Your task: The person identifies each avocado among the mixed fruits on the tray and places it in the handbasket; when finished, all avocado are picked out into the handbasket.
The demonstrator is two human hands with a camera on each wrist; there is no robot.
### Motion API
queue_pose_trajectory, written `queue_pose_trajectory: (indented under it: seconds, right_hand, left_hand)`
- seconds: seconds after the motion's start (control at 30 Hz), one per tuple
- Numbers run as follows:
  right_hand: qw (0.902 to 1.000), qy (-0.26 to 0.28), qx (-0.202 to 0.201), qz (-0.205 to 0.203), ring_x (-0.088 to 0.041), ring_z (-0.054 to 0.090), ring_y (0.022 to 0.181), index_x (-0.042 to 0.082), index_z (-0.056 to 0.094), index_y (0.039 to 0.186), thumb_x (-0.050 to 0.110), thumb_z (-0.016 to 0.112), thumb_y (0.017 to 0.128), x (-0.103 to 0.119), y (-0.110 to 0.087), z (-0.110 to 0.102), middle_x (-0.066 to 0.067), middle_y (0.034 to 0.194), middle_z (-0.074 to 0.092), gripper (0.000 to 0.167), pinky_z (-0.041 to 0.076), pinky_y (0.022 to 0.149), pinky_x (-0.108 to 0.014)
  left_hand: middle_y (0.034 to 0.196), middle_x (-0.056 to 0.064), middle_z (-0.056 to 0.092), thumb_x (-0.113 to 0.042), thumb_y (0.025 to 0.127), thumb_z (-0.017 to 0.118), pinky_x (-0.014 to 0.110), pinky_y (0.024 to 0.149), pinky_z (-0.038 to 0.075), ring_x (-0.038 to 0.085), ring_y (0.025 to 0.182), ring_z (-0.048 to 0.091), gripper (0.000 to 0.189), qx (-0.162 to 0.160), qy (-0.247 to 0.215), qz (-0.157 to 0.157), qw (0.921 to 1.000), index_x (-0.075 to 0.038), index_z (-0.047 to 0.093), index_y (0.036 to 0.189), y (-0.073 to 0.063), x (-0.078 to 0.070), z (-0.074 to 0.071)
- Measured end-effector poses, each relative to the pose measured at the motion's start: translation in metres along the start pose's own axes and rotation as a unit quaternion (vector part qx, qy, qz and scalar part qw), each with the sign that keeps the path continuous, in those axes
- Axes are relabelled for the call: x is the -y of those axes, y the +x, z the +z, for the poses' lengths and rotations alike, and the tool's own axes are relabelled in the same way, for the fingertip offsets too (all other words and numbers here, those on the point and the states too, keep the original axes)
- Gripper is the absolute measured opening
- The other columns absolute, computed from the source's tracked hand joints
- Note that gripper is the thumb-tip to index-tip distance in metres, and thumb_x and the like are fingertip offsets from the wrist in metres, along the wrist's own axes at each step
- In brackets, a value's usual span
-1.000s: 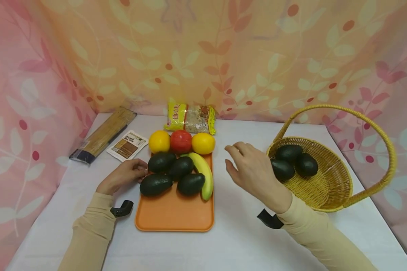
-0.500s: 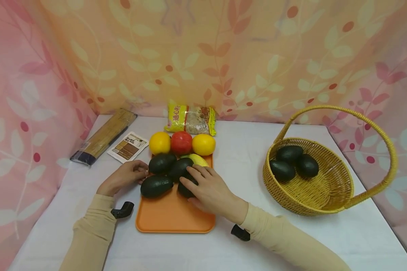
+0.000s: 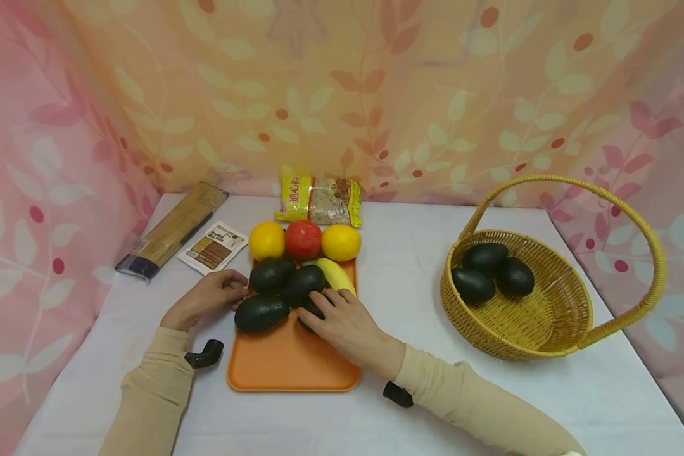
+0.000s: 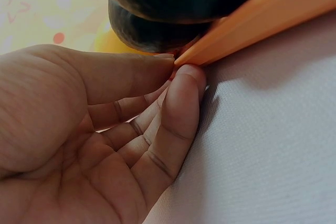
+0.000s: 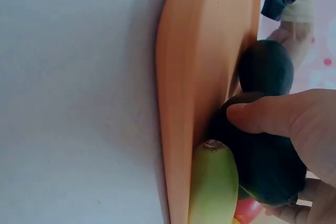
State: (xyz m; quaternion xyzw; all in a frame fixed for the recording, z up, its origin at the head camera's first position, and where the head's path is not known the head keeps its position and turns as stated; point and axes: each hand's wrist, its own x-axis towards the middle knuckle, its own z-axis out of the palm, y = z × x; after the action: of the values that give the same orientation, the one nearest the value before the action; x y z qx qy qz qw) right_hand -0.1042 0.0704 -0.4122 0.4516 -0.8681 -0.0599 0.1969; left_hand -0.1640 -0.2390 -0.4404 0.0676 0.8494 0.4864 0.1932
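My left hand (image 3: 206, 297) pinches the left rim of the orange tray (image 3: 291, 370) between thumb and fingers; the left wrist view shows the thumb (image 4: 136, 77) on top of the edge. My right hand (image 3: 350, 329) has its thumb and fingers round a dark green avocado (image 5: 262, 156) at the front right of the tray. Beside that avocado lies a banana (image 3: 335, 272), its lower part hidden by the hand in the head view. More avocados, among them the front left avocado (image 3: 262, 313), sit close by on the tray.
A yellow fruit (image 3: 266, 240), a red fruit (image 3: 303, 239) and another yellow fruit (image 3: 342, 242) line the tray's far end. Behind stands a yellow bag (image 3: 319, 199). A noodle pack (image 3: 173, 228) and white sachet (image 3: 213, 247) lie left. The handled wicker basket (image 3: 564, 285), right, holds three avocados.
My right hand has come left from beside the basket to the front right avocado and now grips it. My left hand stays at the tray's rim.
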Motion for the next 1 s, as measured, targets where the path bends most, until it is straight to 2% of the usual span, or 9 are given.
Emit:
queue_pose_trajectory:
  seconds: [0.13,0.23,0.47,0.63,0.77,1.0]
  right_hand:
    - [1.0000,0.007,-0.005,0.000,-0.025,0.059,0.108,0.024,0.057,0.128,0.024,0.069,0.091,-0.004,-0.001,-0.006,-0.007,0.123,0.059,0.039,0.052,0.087,-0.035]
    - [0.9995,0.016,-0.025,0.007,-0.025,0.061,0.107,0.023,0.058,0.127,0.026,0.074,0.086,-0.011,-0.001,-0.017,-0.007,0.123,0.060,0.044,0.052,0.086,-0.035]
    - [0.9956,0.052,-0.057,0.053,-0.027,0.062,0.101,0.018,0.053,0.130,0.023,0.079,0.076,-0.045,-0.008,-0.052,-0.012,0.119,0.059,0.060,0.053,0.084,-0.038]
    - [0.9902,0.049,-0.066,0.113,-0.032,0.061,0.085,0.015,0.051,0.135,0.023,0.079,0.074,-0.081,-0.026,-0.073,-0.018,0.117,0.057,0.067,0.054,0.073,-0.042]
    - [0.9811,0.039,-0.071,0.176,-0.031,0.057,0.075,0.015,0.052,0.136,0.022,0.078,0.074,-0.110,-0.044,-0.086,-0.021,0.116,0.053,0.068,0.053,0.063,-0.042]
    - [0.9573,0.034,-0.060,0.281,-0.038,0.057,0.077,0.010,0.052,0.131,0.016,0.074,0.071,-0.155,-0.076,-0.102,-0.025,0.111,0.049,0.064,0.052,0.058,-0.053]
  left_hand:
    - [0.093,0.013,0.068,-0.013,0.094,0.059,0.024,0.069,0.053,0.012,0.074,0.061,0.034,0.003,-0.007,-0.001,1.0000,0.012,0.055,0.117,-0.002,-0.001,0.002]
    - [0.097,0.015,0.068,-0.013,0.094,0.059,0.024,0.070,0.054,0.013,0.076,0.061,0.035,0.001,-0.005,-0.014,0.9999,0.011,0.055,0.120,-0.001,-0.001,0.002]
    - [0.099,0.015,0.068,-0.014,0.096,0.059,0.024,0.071,0.055,0.011,0.078,0.063,0.037,0.001,-0.009,-0.015,0.9999,0.010,0.053,0.123,-0.001,-0.003,0.000]
    - [0.100,0.016,0.068,-0.015,0.096,0.059,0.024,0.072,0.055,0.011,0.078,0.063,0.038,0.003,-0.005,-0.013,0.9999,0.010,0.052,0.124,0.000,-0.004,-0.001]
    - [0.101,0.016,0.068,-0.015,0.096,0.059,0.024,0.072,0.054,0.012,0.079,0.063,0.039,0.004,0.004,-0.011,0.9999,0.010,0.052,0.124,0.000,-0.003,-0.002]
    - [0.099,0.014,0.068,-0.015,0.096,0.059,0.024,0.071,0.054,0.011,0.078,0.062,0.038,0.002,0.000,-0.013,0.9999,0.010,0.054,0.123,-0.001,-0.002,-0.002]
